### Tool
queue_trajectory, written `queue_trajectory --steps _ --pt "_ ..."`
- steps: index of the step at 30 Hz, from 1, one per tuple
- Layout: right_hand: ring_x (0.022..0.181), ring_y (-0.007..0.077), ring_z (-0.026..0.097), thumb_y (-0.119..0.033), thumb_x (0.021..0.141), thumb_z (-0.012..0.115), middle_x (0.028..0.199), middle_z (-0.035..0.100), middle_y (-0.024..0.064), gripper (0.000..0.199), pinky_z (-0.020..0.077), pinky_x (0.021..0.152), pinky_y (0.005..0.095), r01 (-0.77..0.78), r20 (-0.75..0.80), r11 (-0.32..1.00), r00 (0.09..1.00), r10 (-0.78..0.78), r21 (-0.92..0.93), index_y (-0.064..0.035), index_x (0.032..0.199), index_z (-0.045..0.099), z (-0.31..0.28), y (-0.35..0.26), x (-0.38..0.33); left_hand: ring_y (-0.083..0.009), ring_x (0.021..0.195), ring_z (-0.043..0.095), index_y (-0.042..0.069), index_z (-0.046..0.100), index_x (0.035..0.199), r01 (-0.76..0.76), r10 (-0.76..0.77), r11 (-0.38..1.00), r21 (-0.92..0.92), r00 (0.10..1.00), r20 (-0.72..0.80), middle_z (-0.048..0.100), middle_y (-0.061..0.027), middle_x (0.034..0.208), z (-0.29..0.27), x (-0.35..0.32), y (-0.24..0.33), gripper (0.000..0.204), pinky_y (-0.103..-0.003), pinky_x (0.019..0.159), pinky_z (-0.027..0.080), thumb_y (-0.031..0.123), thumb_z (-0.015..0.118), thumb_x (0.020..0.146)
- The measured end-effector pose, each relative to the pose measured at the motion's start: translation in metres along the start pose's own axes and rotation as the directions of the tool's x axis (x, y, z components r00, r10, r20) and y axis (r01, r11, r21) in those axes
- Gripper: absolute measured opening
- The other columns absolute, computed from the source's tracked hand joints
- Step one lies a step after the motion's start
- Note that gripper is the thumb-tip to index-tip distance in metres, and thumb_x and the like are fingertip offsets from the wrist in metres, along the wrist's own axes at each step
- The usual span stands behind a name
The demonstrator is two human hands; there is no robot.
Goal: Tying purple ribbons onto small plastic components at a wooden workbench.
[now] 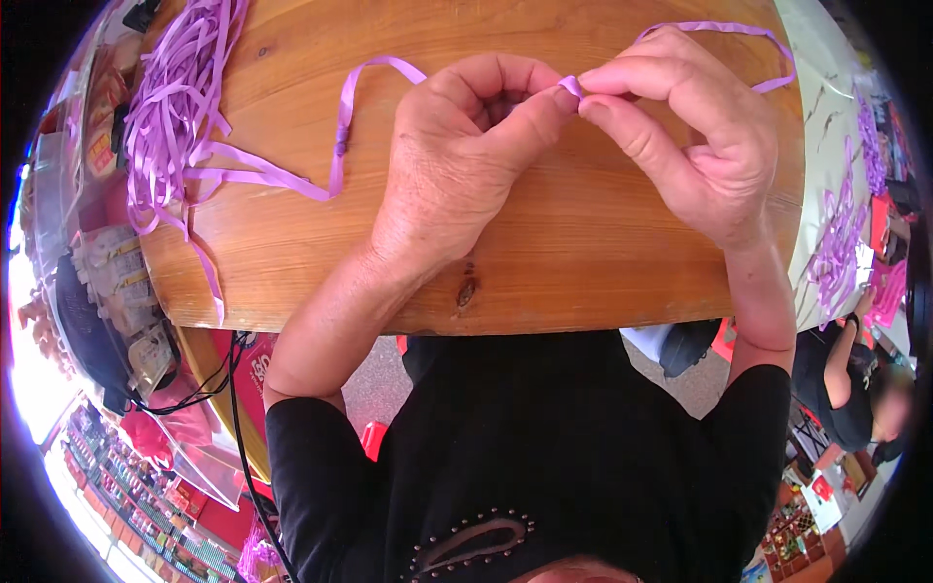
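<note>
So the only real lettering I can spot is some white print on a red panel, below and left of the hands, next to a tangle of black cables. It's angled and partly covered. Further down that side there are shelves packed with rows of little items, and any labels there are way too tiny to make out.

Surface is a honey-colored wooden table with visible grain and a dark knot in the wood just below the left hand. Just right of the right hand there's a pale, veined surface with more purple strands on it. Past the hands at lower right, a person in black has an arm reaching toward that side. Gray floor shows below the table edge, plus a bit of red plastic.

As for the hands: both are pinched narrow, thumb to forefinger, fingertips nearly meeting on a small fold of purple ribbon between them, over the table. One length trails left with a knot in it, toward a big messy ribbon pile left of the left hand; another stretch arcs out behind the right hand.
</note>
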State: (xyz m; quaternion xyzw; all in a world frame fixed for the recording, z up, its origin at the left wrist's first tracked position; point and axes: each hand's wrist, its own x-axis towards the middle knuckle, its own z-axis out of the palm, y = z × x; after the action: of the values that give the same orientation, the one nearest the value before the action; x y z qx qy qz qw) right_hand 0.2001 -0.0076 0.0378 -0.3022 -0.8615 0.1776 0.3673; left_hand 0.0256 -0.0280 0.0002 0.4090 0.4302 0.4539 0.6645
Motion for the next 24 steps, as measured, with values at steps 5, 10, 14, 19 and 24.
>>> queue_trajectory --steps 5,10,14,19,24 --pt "0.067 0.0102 0.053 0.008 0.078 0.063 0.077 0.058 0.0041 0.011 0.0411 0.059 0.0209 -0.159 0.018 0.986 0.987 0.158 0.049 0.0016 0.086 0.060 0.001 -0.003 -0.009 -0.0012 0.068 0.049 -0.001 0.063 0.091 -0.040 0.040 0.999 -0.019 0.999 0.021 0.058 0.0034 0.076 0.002 -0.002 0.001 0.013 -0.015 0.060 0.040 0.010 0.066 0.083" --pt "0.072 0.0030 0.049 -0.001 0.086 0.058 0.081 0.057 -0.0014 0.003 0.0400 0.064 0.0181 -0.619 0.235 0.539 0.752 0.615 0.570 -0.0001 0.089 0.059 0.000 0.002 -0.014 -0.0082 0.080 0.055 0.000 0.060 0.099 -0.113 0.125 0.990 -0.085 0.981 0.151 0.061 -0.0019 0.091 0.000 -0.004 -0.001 0.013 -0.021 0.067 0.043 0.001 0.060 0.086" --pt "0.075 0.0038 0.050 -0.001 0.086 0.058 0.082 0.056 -0.0014 0.005 0.0407 0.066 0.0184 -0.577 0.211 0.553 0.782 0.587 0.601 0.0004 0.092 0.059 0.008 0.001 -0.017 -0.0027 0.077 0.052 0.004 0.064 0.095 -0.070 0.092 0.981 -0.181 0.989 0.117 0.062 0.0029 0.085 -0.001 -0.003 -0.006 0.010 -0.018 0.068 0.043 0.007 0.063 0.086" --pt "0.077 0.0098 0.053 0.008 0.083 0.059 0.086 0.057 0.0049 0.015 0.0425 0.069 0.0211 -0.291 -0.077 0.873 0.935 0.346 0.390 0.0030 0.098 0.057 0.011 0.002 -0.018 -0.0034 0.079 0.053 0.003 0.063 0.097 0.040 -0.002 0.970 -0.241 0.987 0.159 0.062 0.0023 0.087 -0.006 -0.003 -0.004 0.011 -0.018 0.070 0.043 0.006 0.062 0.086" --pt "0.076 0.0169 0.055 0.012 0.077 0.062 0.085 0.057 0.0102 0.021 0.0426 0.069 0.0251 -0.027 -0.076 0.980 0.996 0.043 0.196 0.0045 0.096 0.058 0.004 0.009 -0.017 -0.0038 0.081 0.054 0.003 0.062 0.097 0.008 0.041 0.963 -0.268 0.984 0.175 0.062 0.0015 0.088 -0.006 -0.002 -0.005 0.011 -0.018 0.071 0.043 0.005 0.062 0.087"
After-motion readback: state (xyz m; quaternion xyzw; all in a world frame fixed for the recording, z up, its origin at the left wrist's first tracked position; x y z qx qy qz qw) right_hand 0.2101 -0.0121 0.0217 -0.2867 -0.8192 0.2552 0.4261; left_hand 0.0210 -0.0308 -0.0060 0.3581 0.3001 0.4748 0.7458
